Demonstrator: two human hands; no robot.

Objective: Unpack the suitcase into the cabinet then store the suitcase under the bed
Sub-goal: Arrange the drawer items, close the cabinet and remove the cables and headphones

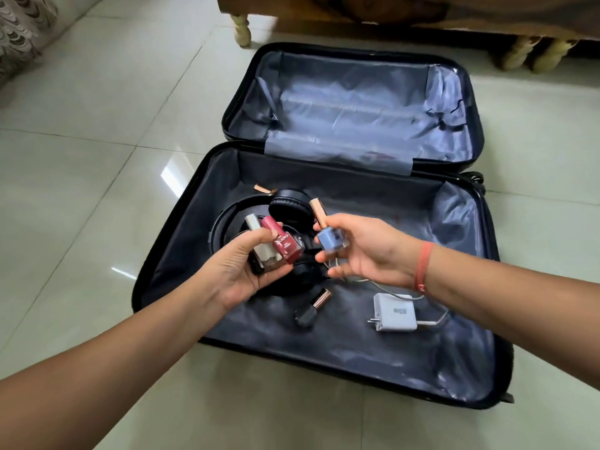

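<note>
A black suitcase [461, 378] lies open on the tiled floor, its lid [357, 102] folded back. My left hand [240, 271] grips a red nail polish bottle [285, 243] and a pale bottle [259, 241] together. My right hand [363, 251] pinches a blue nail polish bottle [331, 240] with a rose-gold cap. Both hands hover over black headphones [289, 206] in the near half. A dark bottle with a rose-gold cap [313, 306] lies on the lining, and a white charger [394, 312] with its cable sits to the right.
A wooden bed frame [422, 11] with cream turned legs [242, 29] stands just beyond the suitcase lid. Patterned fabric [22, 30] shows at the top left. Glossy pale floor tiles [81, 190] surround the case. Another rose-gold cap [263, 189] peeks behind the headphones.
</note>
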